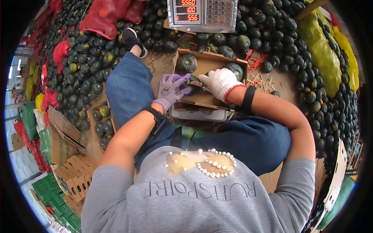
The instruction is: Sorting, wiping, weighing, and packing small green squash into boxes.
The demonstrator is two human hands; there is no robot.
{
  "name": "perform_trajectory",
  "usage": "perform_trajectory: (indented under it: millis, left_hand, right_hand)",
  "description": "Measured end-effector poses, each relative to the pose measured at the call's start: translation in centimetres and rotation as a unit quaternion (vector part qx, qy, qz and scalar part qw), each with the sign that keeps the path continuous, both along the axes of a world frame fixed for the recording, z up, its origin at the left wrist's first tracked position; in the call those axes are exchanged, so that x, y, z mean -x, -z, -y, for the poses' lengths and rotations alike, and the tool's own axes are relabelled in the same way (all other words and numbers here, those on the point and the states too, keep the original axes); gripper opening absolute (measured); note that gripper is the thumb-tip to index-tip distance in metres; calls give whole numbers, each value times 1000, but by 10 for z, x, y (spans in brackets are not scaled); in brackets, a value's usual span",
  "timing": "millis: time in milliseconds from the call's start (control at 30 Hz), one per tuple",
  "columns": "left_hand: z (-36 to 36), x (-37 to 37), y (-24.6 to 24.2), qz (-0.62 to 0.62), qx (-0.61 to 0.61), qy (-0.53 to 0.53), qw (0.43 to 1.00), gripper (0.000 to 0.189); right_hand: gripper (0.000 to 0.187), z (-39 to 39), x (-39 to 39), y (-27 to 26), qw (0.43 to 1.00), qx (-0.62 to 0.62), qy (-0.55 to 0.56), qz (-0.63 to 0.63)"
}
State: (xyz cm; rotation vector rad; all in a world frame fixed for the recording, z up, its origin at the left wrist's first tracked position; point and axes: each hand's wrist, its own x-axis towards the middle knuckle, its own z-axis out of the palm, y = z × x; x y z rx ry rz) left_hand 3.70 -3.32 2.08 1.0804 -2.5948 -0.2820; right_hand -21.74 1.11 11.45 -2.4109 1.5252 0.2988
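Observation:
My left hand point(172, 88), in a purple-grey glove, has its fingers spread around a small dark green pumpkin point(192, 89) at the near left of an open cardboard box point(202, 62). Inside the box, my right hand point(220, 81), in a white knit glove with a red cuff, grips a small dark tool beside that pumpkin; its exact kind is unclear. One green pumpkin point(186, 63) lies at the box's far left, another point(235, 71) at its far right, partly behind my right hand. The box rests on the metal platform point(198, 114) of a scale.
A lit digital display with keypad point(202, 16) stands beyond the box. Piles of green pumpkins point(316, 96) surround me on both sides. Red mesh sacks point(103, 17), yellow-green sacks point(320, 55), another box of pumpkins point(94, 112) and stacked cartons point(76, 174) are around. Red ties point(258, 61) litter the floor.

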Motion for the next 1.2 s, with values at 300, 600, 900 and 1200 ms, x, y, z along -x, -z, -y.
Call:
perform_trajectory:
  millis: [300, 600, 900, 1200]
  left_hand:
    - [-8, 8, -6, 15, -72, -29, 997, 62]
    - [40, -22, -28, 31, -205, -82, 975, 55]
    - [59, -31, -62, -390, -28, -319, 863, 79]
    - [73, -59, -144, -597, -361, -166, 697, 46]
  right_hand:
    - [35, -7, 0, -15, 993, -101, 58, 29]
    - [70, 8, 49, -46, 943, -173, 78, 273]
    - [58, -145, 211, 92, 687, -12, 573, 447]
    - [57, -207, 239, 122, 749, -87, 595, 278]
